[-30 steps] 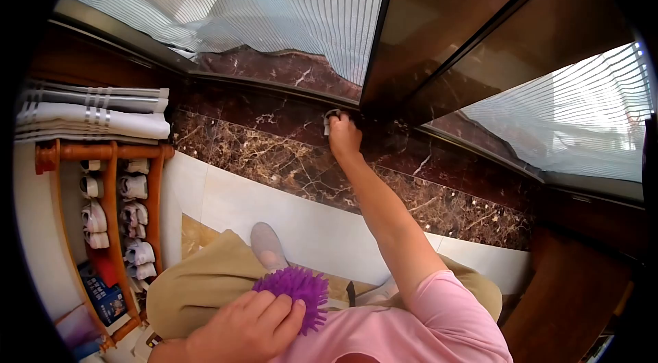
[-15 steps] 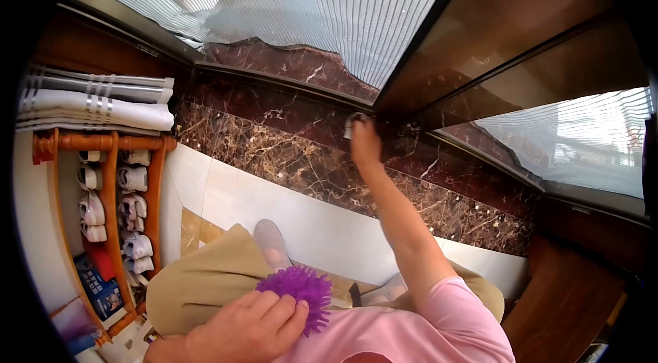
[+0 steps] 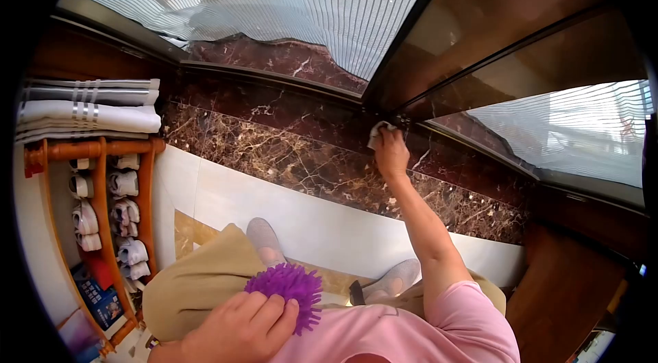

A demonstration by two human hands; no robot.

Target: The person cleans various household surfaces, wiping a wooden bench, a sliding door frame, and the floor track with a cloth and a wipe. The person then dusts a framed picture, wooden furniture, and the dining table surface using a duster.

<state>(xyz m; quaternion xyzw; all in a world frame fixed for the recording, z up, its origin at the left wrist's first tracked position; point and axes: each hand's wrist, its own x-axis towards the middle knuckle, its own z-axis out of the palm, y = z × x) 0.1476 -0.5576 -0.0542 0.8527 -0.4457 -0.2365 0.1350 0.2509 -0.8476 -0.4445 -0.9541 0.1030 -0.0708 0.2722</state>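
Note:
My left hand (image 3: 252,325) is closed on a purple chenille duster (image 3: 291,291), holding it against my lap; part of the duster is hidden behind the fingers. Farther out, my right hand (image 3: 393,156) reaches down with a crumpled white cloth (image 3: 381,133) pinched in its fingers. That cloth rests on the dark marble sill (image 3: 288,113), close to the foot of the dark door frame (image 3: 369,97). Glass with thin stripes stands behind the sill.
To the left is a wooden shoe rack (image 3: 101,192) holding several pairs of shoes, with folded white and grey fabric (image 3: 89,113) on top. White floor tiles (image 3: 223,188) border the brown marble strip (image 3: 274,151). A brown wooden panel (image 3: 565,288) stands at the right.
My right hand has moved to the right along the sill with the white cloth. The left hand keeps its hold on the duster. The view has shifted slightly.

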